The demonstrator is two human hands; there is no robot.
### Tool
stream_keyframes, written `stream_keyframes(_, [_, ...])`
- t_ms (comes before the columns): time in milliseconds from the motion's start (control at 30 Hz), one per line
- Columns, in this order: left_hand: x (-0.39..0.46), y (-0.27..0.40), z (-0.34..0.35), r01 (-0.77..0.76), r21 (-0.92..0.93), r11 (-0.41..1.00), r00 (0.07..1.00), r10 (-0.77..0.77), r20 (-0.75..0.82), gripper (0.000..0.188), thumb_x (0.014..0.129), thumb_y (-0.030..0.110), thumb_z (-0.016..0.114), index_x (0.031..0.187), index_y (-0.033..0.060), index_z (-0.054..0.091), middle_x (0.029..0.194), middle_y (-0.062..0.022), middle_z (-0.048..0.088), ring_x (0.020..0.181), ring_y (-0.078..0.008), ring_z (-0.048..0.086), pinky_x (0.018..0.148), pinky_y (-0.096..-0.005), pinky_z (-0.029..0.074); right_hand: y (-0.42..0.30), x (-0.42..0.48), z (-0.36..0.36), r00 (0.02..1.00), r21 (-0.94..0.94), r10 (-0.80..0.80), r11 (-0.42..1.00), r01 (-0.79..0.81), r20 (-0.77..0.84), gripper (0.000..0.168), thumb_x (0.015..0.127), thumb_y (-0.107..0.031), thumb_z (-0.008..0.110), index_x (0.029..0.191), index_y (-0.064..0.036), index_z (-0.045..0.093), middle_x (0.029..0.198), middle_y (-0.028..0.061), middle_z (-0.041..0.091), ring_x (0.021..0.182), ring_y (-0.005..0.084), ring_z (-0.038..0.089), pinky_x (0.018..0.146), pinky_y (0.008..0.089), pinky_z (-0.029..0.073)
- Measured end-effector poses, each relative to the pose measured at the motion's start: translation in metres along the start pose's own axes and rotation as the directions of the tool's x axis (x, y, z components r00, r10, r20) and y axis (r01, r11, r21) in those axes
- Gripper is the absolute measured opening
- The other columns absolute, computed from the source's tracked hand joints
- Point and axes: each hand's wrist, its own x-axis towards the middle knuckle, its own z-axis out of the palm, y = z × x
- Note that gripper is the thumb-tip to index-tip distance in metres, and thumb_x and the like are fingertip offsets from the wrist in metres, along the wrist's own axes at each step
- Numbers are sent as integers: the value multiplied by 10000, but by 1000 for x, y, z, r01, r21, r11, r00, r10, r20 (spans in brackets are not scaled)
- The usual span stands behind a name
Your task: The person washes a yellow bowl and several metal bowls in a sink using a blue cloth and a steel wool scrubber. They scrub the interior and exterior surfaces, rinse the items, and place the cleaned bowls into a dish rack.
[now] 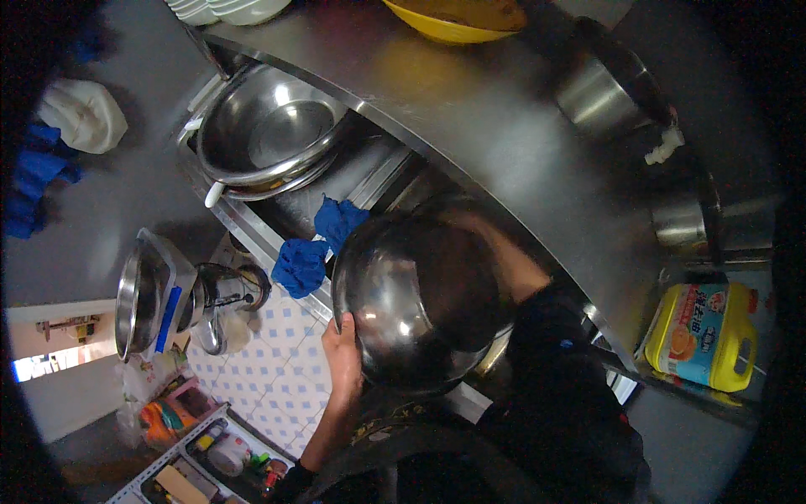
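Note:
A large metal bowl (pixel 403 302), its rounded outside towards me, is tilted in front of my body. My left hand (pixel 343 353) grips its left rim, with the thumb on the outer face. My right hand (pixel 466 227) lies at the bowl's far upper side; the fingers are dark and blurred, so its hold is unclear. Just left of the bowl, two crumpled blue cloths, one (pixel 301 268) lower and one (pixel 340 220) higher, lie at the sink edge. Beyond them, stacked stainless steel basins (pixel 277 126) rest in the metal sink (pixel 236 223).
A steel shelf (pixel 504 157) runs above the sink, bearing a yellow bowl (pixel 459 22), white bowls (pixel 233 9), a steel pot (pixel 598 94) and a yellow jug (pixel 702 337). Lower left are more metal bowls (pixel 135 296) and a storage rack (pixel 214 447).

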Motion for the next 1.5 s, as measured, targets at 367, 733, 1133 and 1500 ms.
stream_keyframes(367, [-43, 34, 21, -147, 105, 984, 988, 142, 55, 255, 818, 238, 527, 849, -15, 540, 646, -13, 504, 604, -98, 431, 561, -251, 364, -7, -228, 169, 637, 805, 527, 525, 277, -563, 344, 852, -332, 465, 1097, -91, 482, 878, 51, 567, 659, 177, 552, 528, 340, 458])
stream_keyframes(733, [-116, 110, -47, -414, -3, 910, 788, 360, 499, 348, 735, 203, 642, 995, 8, 516, 750, -72, 585, 706, -135, 552, 628, -260, 428, -152, -228, 209, 667, 651, 276, 638, 412, -692, 404, 833, -239, 513, 1194, -108, 390, 1011, 79, 547, 867, 235, 542, 745, 440, 443])
stream_keyframes(1133, [-68, 223, -166, -927, 272, -259, 158, 389, 908, 301, 547, 34, 555, 838, 72, 492, 720, -76, 507, 697, -276, 532, 591, -397, 420, -319, -83, 268, 901, 891, -164, 156, 426, -402, 534, 783, -502, 461, 1125, -92, 476, 1151, 97, 466, 1109, 274, 374, 890, 530, 317])
stream_keyframes(1500, [-29, 305, -366, -517, 771, -373, 466, 632, 619, 272, 530, 43, 610, 791, 67, 534, 705, -148, 575, 695, -345, 553, 591, -436, 424, -205, -90, 207, 918, 902, -25, 177, 395, -397, 392, 854, -309, 434, 1073, 14, 476, 1035, 173, 532, 935, 306, 513, 829, 432, 419])
